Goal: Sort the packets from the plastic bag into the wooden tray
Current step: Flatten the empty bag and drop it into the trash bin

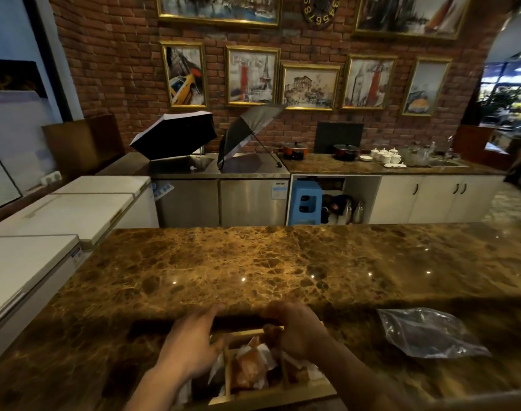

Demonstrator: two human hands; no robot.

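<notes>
On the near edge of the marble counter [253, 262] I log one wooden tray [271, 394], divided by slats, with orange and white packets [250, 367] lying in its middle compartment. My left hand [191, 348] hovers over the tray's left side, fingers spread and loose, holding nothing I can make out. My right hand [297, 330] sits at the tray's far right corner, fingers curled; whether it grips a packet or the rim I cannot tell, as the view is blurred. One clear plastic bag [428, 333] lies flat on the counter, well apart to the right of both hands.
</notes>
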